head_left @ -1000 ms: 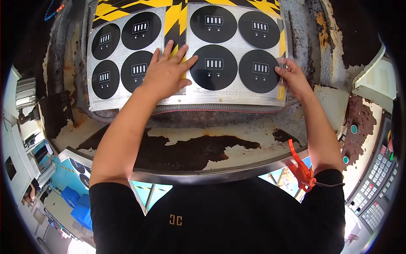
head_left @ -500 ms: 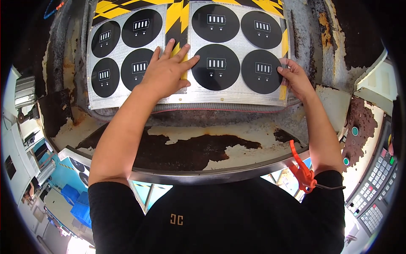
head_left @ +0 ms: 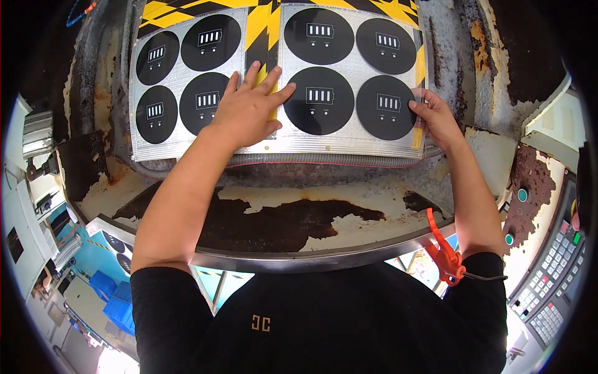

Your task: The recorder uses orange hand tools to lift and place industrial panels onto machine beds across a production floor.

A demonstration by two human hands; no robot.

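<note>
Two clear sheets printed with black discs lie side by side on a silvery metal plate (head_left: 187, 151). The left sheet (head_left: 169, 80) and the right sheet (head_left: 356, 71) each carry several discs marked with white battery symbols. My left hand (head_left: 244, 112) is spread flat over the gap between them, its fingers on the yellow-and-black striped tape (head_left: 260, 38) and the near edges of the sheets. At the far side of the right sheet, my right hand (head_left: 436, 117) pinches its edge. The thumb rests on top near a disc; the other fingers are partly hidden at the edge.
A grey corrugated hose (head_left: 324, 159) runs along the plate's near side. Closer to me is a rusty, peeling ledge (head_left: 280, 215) with a metal rim. An orange air blow gun (head_left: 447, 258) hangs at the right, near a keypad panel (head_left: 551, 268). Blue bins (head_left: 118, 305) stand lower left.
Both hands keep their places on the sheets. The view has shifted very slightly, so the plate and discs appear a little lower.
</note>
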